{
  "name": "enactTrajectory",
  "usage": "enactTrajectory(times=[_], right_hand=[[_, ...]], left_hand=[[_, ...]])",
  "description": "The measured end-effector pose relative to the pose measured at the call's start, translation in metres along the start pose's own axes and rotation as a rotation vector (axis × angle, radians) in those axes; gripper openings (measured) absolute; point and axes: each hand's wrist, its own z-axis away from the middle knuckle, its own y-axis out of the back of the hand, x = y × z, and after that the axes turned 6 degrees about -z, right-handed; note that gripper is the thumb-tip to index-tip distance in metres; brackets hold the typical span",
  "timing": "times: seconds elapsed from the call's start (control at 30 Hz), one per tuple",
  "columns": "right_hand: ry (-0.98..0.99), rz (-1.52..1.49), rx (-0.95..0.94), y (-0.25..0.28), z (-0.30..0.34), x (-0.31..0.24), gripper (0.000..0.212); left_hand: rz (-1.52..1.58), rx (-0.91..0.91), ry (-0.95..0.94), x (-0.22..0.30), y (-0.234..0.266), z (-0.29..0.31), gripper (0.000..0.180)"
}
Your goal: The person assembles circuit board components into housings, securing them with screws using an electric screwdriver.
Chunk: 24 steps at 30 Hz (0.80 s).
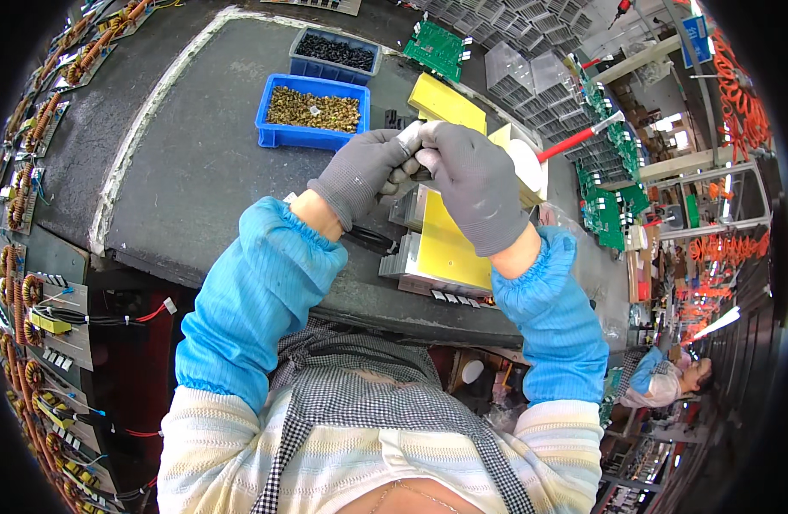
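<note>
Both hands wear grey gloves and meet above the dark workbench (205, 163). My left hand (364, 171) has its fingers pinched together, touching the right hand's fingertips. My right hand (475, 184) is curled closed beside it. Whatever small piece lies between the fingers is mostly hidden; a bit of something dark shows beneath them. Just below the hands is a yellow plate (454, 244) on a finned grey metal block (402, 261). Another yellow piece (448, 104) lies beyond the hands. A black cable or strap (370, 240) lies under my left wrist.
A blue bin (308, 137) holds small brass-coloured parts; a darker bin (330, 72) behind it holds black ones. Green circuit boards (435, 50) and stacked metal blocks (531, 73) stand farther back. A red-handled tool (574, 144) is at right. Boards with copper coils (60, 308) line the left. Another person (659, 381) sits far right.
</note>
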Motion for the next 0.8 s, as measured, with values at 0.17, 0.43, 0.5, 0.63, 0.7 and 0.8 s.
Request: enactTrajectory(times=[0.17, 0.43, 0.5, 0.63, 0.7, 0.8], right_hand=[[-0.082, -0.180, -0.023, 0.014, -0.003, 0.000, 0.013], [-0.365, -0.437, 0.108, 0.074, 0.032, 0.018, 0.015], [-0.385, -0.411, 0.126, 0.090, 0.050, 0.013, 0.015], [-0.608, -0.393, 0.110, 0.100, 0.088, 0.011, 0.010], [-0.551, -0.227, 0.029, 0.103, 0.092, 0.010, 0.007], [-0.613, -0.348, 0.037, 0.093, 0.101, 0.015, 0.009]], left_hand=[[-0.112, -0.103, -0.056, -0.001, 0.008, -0.004, 0.037], [0.140, 0.020, -0.023, 0.037, 0.033, -0.048, 0.030], [-0.041, 0.135, -0.195, 0.065, 0.067, -0.086, 0.024], [-0.164, 0.479, -0.145, 0.106, 0.086, -0.141, 0.034], [-0.197, 0.526, -0.157, 0.116, 0.088, -0.149, 0.041], [-0.291, 0.472, -0.309, 0.118, 0.097, -0.154, 0.061]])
